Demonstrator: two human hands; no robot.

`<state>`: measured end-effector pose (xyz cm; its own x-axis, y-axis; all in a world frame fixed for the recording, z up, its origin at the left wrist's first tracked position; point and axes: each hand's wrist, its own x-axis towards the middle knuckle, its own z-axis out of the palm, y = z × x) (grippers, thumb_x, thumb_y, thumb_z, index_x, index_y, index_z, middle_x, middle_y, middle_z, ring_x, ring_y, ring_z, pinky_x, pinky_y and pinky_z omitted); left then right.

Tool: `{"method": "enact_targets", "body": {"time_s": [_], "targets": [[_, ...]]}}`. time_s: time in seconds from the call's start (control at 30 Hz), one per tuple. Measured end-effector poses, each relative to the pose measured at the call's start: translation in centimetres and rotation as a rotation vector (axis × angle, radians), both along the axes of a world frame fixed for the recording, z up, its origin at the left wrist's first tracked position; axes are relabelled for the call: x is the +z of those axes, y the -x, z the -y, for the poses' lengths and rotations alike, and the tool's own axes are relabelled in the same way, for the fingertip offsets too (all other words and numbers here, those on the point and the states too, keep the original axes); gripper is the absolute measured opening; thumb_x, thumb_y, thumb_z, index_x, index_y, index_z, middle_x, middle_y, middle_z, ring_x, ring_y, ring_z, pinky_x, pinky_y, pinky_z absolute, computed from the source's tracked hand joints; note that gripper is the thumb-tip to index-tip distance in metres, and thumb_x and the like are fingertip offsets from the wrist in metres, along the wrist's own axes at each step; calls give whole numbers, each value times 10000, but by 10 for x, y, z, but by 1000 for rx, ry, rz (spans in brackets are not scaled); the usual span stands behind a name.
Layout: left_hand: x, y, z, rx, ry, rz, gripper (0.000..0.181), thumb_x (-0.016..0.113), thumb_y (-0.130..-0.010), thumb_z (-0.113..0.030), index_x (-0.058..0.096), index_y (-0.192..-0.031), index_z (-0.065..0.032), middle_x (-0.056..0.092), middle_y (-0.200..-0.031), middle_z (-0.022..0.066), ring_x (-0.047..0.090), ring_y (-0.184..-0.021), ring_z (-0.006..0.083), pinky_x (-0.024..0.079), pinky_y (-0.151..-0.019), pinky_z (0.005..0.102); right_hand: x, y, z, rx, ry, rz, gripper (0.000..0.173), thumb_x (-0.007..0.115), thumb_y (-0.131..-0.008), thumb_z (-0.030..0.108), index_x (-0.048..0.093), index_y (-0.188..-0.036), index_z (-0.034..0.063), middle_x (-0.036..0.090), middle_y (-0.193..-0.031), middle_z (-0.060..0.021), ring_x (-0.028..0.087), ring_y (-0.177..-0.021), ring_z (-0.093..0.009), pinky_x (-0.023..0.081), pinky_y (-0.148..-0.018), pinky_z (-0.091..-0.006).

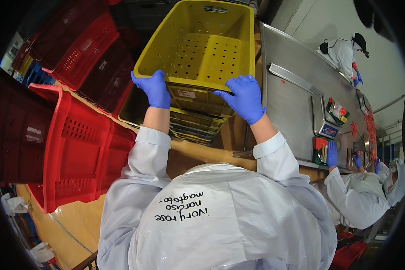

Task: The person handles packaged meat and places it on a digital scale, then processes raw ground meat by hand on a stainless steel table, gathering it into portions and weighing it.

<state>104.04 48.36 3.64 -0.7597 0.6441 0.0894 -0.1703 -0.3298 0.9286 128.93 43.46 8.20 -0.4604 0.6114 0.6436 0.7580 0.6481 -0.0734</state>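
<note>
In front of me is a yellow perforated plastic crate (pixel 202 57) with nothing inside. It sits atop a stack of similar yellow crates (pixel 195 125). My left hand (pixel 153 88), in a blue glove, grips the near left corner of its rim. My right hand (pixel 244 98), gloved alike, holds the near rim toward the right corner, thumb on the outer side. A small label with writing shows on the crate's near wall. Both my arms reach forward in white sleeves with folded cuffs.
Red plastic crates (pixel 84 145) stand at my left, with stacked red crates (pixel 87 50) behind. To the right runs a stainless steel table (pixel 287 101) bearing a scale (pixel 324 118), printed pouches (pixel 337 111) and reddish ground meat (pixel 370 130). Several people in white work around it.
</note>
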Motion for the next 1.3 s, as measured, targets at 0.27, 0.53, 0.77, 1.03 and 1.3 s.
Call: {"method": "enact_targets", "body": {"time_s": [0.27, 0.53, 0.77, 1.03, 1.3], "targets": [[30, 20, -3, -55, -130, -78, 802, 547, -688, 145, 200, -1397, -1, 468, -1205, 179, 539, -1044, 256, 457, -930, 363, 3, 14, 5, 2, 21, -142, 343, 775, -691, 407, 611, -692, 105, 558, -609, -67, 540, -583, -270, 420, -612, -365], [26, 16, 2, -17, -78, -30, 841, 592, -705, 82, 180, -1428, -41, 323, -1292, 179, 456, -1121, 257, 441, -958, 382, -11, 17, -11, 40, 77, -130, 362, 763, -696, 417, 593, -683, 98, 539, -599, -51, 536, -598, -251, 417, -671, -362], [18, 4, 2, -93, -103, -57, 787, 566, -725, 43, 203, -1419, -38, 414, -1278, 173, 468, -1120, 264, 408, -964, 381, -5, 8, 6, -41, 189, -37, 330, 699, -763, 427, 633, -767, 103, 595, -674, -59, 580, -694, -256, 408, -740, -385], [-9, 22, 7, -103, -19, -461, 586, 569, -717, 95, 385, -1260, -29, 441, -1243, 203, 538, -1060, 297, 466, -919, 384, 11, -45, 55, 50, 106, -425, 337, 679, -829, 246, 596, -1120, 97, 601, -1004, -106, 553, -959, -312, 426, -879, -408], [67, -230, 117, -134, -379, -355, 674, 583, -784, -14, 279, -1384, 11, 413, -1313, 212, 405, -1230, 339, 216, -1109, 487, 7, -206, 219, -286, 220, -549, 254, 662, -837, 177, 625, -1074, 93, 613, -997, -102, 563, -955, -299, 464, -828, -383]]}}
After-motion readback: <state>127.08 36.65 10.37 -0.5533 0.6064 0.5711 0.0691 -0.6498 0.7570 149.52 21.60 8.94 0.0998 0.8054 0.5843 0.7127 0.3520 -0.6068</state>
